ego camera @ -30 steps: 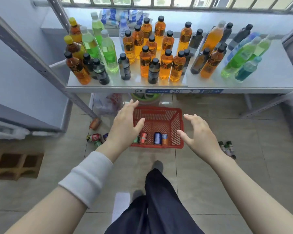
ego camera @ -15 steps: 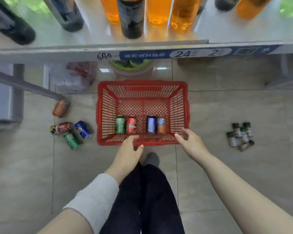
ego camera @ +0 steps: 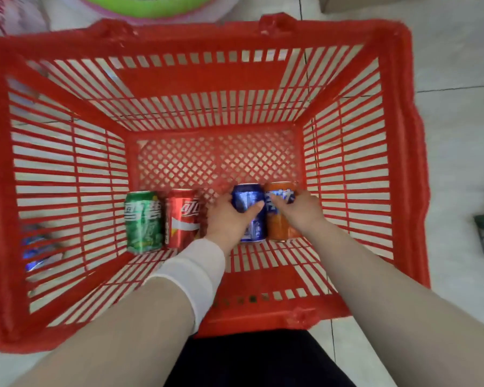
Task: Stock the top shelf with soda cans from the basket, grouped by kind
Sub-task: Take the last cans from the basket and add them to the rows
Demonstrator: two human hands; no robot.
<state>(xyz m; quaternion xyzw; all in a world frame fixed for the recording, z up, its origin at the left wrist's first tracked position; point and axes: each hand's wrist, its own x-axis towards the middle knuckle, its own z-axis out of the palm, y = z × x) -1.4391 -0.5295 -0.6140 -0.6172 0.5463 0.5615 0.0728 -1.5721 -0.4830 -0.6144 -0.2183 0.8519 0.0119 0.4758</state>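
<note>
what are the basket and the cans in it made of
Basket: looks like moulded red plastic, slightly glossy, with slotted walls and a lattice floor. Cans, e.g. the green can and red can: probably thin metal, with glossy printed sides that catch the light.

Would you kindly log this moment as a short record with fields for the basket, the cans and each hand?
basket: red basket on tiled floor
cans in basket: four, lying in a row at its near end
order from left: green can, red can, blue can, orange can
left hand: closing on blue can
right hand: closing on orange can
lifted: none yet
</note>
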